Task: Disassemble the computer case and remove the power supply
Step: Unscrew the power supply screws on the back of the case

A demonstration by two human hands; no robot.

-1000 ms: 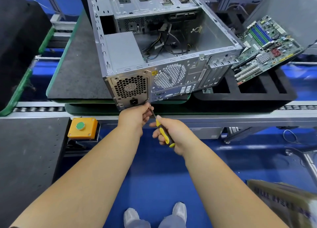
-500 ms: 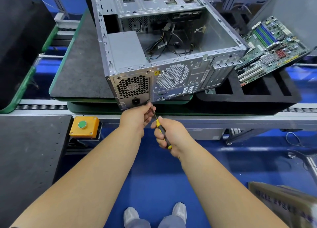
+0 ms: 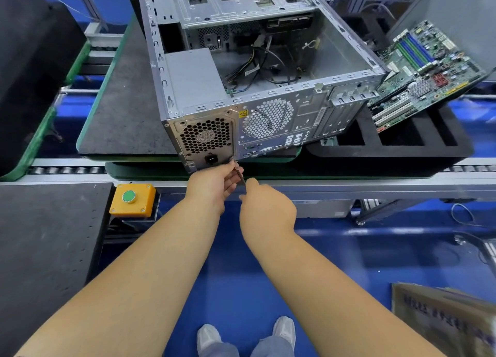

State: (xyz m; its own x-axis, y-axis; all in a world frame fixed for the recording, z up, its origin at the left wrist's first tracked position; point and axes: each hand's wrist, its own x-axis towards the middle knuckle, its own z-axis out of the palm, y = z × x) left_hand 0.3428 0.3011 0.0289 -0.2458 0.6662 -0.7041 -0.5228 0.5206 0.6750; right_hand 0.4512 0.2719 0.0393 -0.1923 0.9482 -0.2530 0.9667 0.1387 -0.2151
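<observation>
The case (image 3: 268, 69) lies on its side on the table (image 3: 126, 110), open face up, its rear panel turned toward the person. The power supply (image 3: 198, 80) sits in the near left corner of the case, its honeycomb grille and socket facing out at about 7 o'clock from the case's centre.

The left hand (image 3: 214, 181) is curled at the lower right corner of the supply's rear plate, fingertips pinching the bare shaft of the screwdriver (image 3: 240, 174) just behind the tip. The right hand (image 3: 264, 209) is closed round the handle, which its fingers hide completely; the shaft runs up toward 11 o'clock into the corner, where I judge a mounting screw sits, though the fingers cover it.

To do this well, I'd say keep the shaft square to the plate and push in firmly while turning, so the tip doesn't cam out. The left fingers should only steady the shaft, then be ready to catch the screw as it loosens. The supply may sag once its last screw is out, so support it.

As for writing: a yellow warning triangle (image 3: 243, 113) sits beside the grille. A board (image 3: 424, 75) leans at 3 o'clock; its markings are too small to read. A blurred card (image 3: 442, 319) at 5 o'clock has print I can't read.
</observation>
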